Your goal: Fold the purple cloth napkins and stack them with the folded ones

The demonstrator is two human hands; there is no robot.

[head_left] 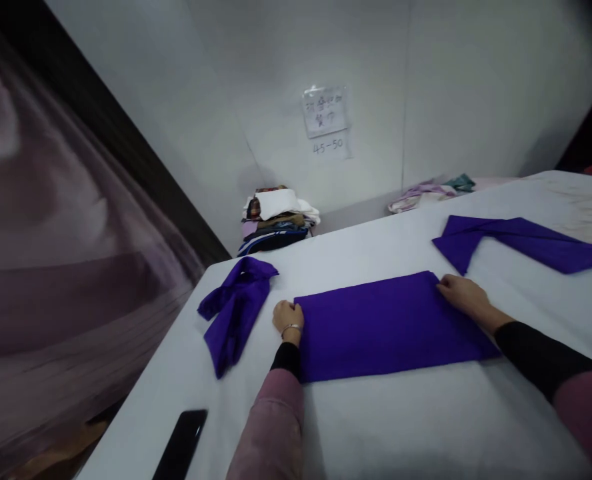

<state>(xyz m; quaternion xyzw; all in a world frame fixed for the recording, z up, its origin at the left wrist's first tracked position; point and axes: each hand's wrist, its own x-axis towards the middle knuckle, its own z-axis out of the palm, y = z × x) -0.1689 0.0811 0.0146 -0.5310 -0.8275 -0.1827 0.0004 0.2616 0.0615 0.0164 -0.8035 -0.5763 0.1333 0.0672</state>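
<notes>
A purple cloth (391, 327), folded into a long rectangle, lies flat on the white table in front of me. My left hand (289, 317), with a bracelet at the wrist, is closed on the cloth's far left corner. At the far right corner, my right hand (463, 295) pinches the cloth's edge. Left of my left hand is a crumpled purple cloth piece (239, 307). Beyond my right hand stretches a long purple strip of cloth (531, 240), twisted near its left end.
A black phone (181, 443) rests at the table's near left. Past the far edge stand a stack of folded clothes (276, 220) and a pile of lilac and green fabric (426, 193). Handwritten paper signs (325, 112) hang on the wall. Pinkish fabric (51, 267) drapes along the left.
</notes>
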